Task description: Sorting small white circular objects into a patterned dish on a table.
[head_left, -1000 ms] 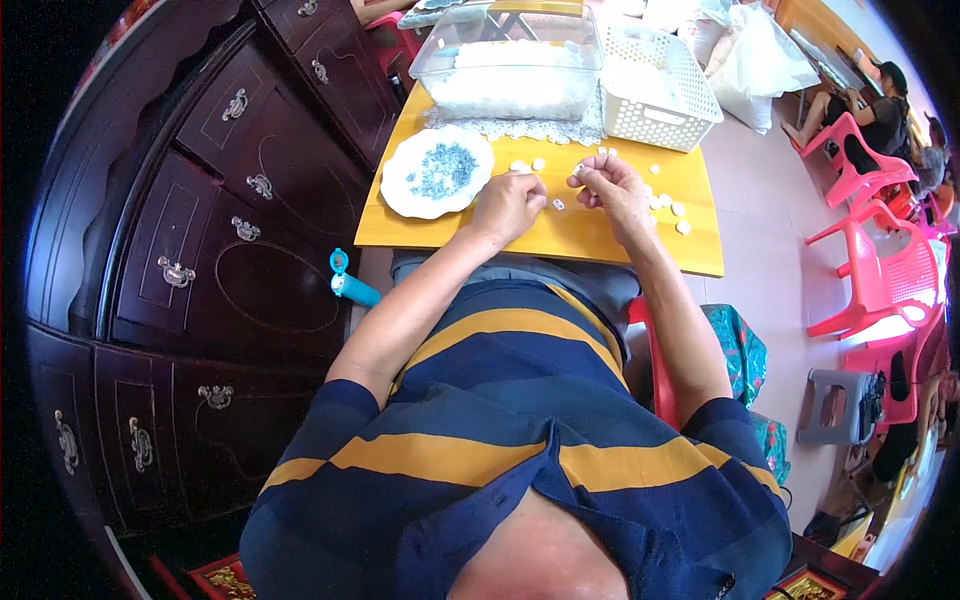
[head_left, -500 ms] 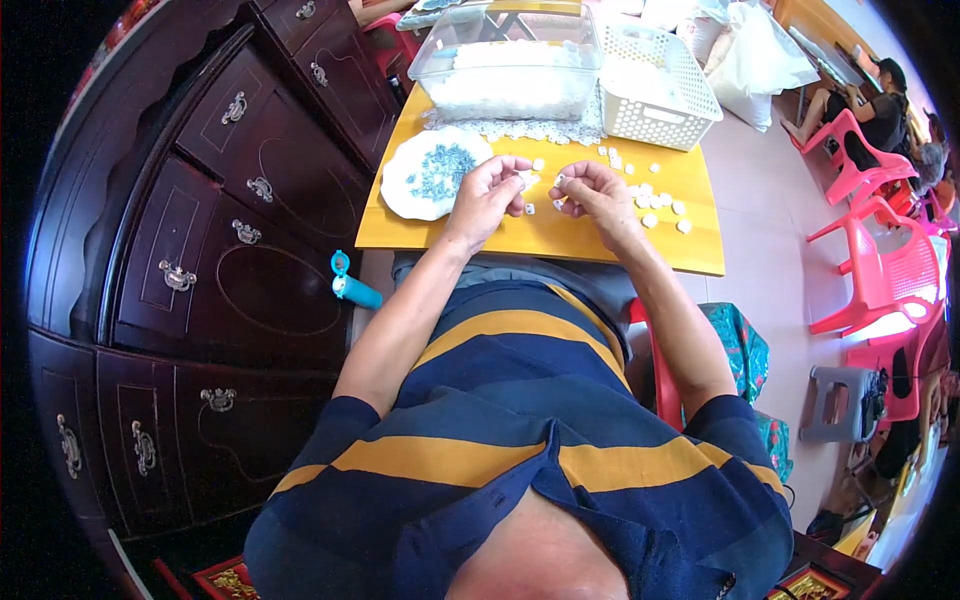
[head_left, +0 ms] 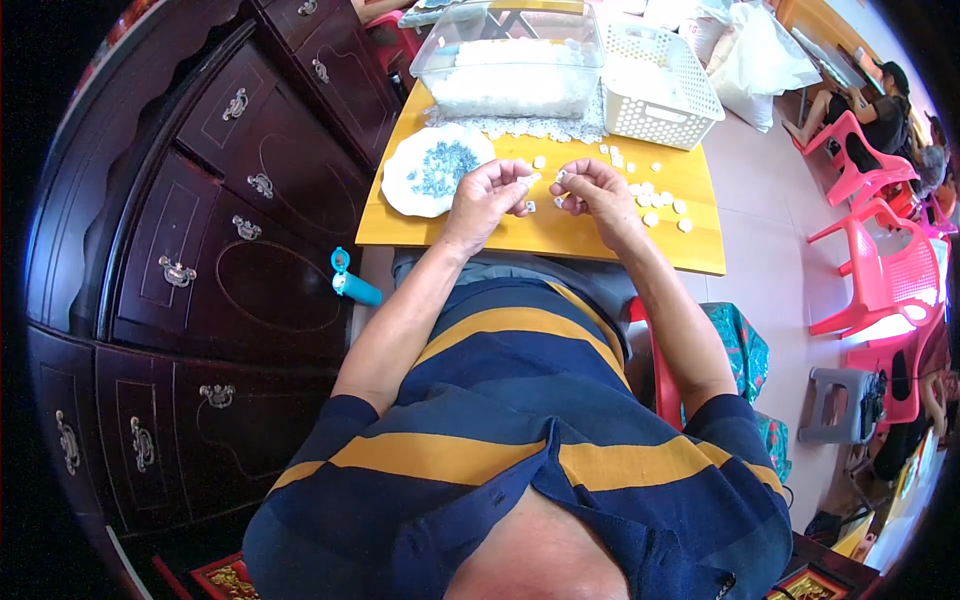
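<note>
Above the yellow table (head_left: pixel 500 237), my left hand (head_left: pixel 480 205) pinches a small white piece (head_left: pixel 529 179) between thumb and forefinger. Another white piece (head_left: pixel 530 206) shows by its lower fingers; whether they touch it I cannot tell. A short gap to the right, my right hand (head_left: pixel 606 205) is closed with a small white piece (head_left: pixel 561 177) at its fingertips. A second one (head_left: pixel 559 202) shows lower, by its curled fingers. A scalloped white plate (head_left: pixel 402 187) with small blue bits (head_left: pixel 446 168) lies left of my left hand. Several loose white pieces (head_left: pixel 655 199) are scattered right of my right hand.
At the table's far side stand a clear plastic bin (head_left: pixel 510 95) of white material and a white perforated basket (head_left: pixel 655 125). A turquoise bottle (head_left: pixel 357 290) is left of the table, near dark drawers (head_left: pixel 270 270). Pink chairs (head_left: pixel 880 265) and a seated person (head_left: pixel 882 115) are to the right.
</note>
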Action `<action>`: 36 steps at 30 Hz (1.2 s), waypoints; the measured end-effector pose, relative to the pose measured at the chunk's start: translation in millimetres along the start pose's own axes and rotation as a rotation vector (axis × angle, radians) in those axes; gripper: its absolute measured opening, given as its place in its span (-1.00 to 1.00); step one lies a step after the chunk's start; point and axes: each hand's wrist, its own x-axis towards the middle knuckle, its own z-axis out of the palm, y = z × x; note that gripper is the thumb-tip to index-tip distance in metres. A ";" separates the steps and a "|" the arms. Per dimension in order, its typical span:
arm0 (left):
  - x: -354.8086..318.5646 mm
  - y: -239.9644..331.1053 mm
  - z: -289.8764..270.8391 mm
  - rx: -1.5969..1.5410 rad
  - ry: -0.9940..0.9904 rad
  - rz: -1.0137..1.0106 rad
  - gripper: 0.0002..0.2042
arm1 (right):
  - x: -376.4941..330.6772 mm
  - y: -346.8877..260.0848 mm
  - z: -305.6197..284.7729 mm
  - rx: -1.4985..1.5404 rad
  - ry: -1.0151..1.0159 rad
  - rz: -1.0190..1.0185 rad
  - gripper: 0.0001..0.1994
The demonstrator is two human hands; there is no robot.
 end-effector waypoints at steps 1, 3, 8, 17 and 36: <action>-0.5 1.0 1.1 -0.014 0.011 0.013 -0.85 | -0.2 -0.3 0.1 -0.007 0.001 -0.001 -0.90; 0.5 -1.6 -2.1 -0.021 -0.002 0.013 -0.84 | -0.3 -0.5 0.1 -0.014 0.001 -0.003 -0.89; 4.6 -6.8 -11.8 0.025 -0.008 -0.007 -0.83 | -1.6 -3.2 1.3 -0.067 -0.027 -0.004 -0.89; 4.1 -4.8 -12.1 0.065 -0.021 -0.015 -0.83 | -4.3 1.3 8.9 -0.161 -0.050 -0.011 -0.87; 0.1 -4.3 -4.8 0.114 -0.044 0.074 -0.79 | -6.7 -2.3 12.5 -0.232 -0.070 -0.007 -0.85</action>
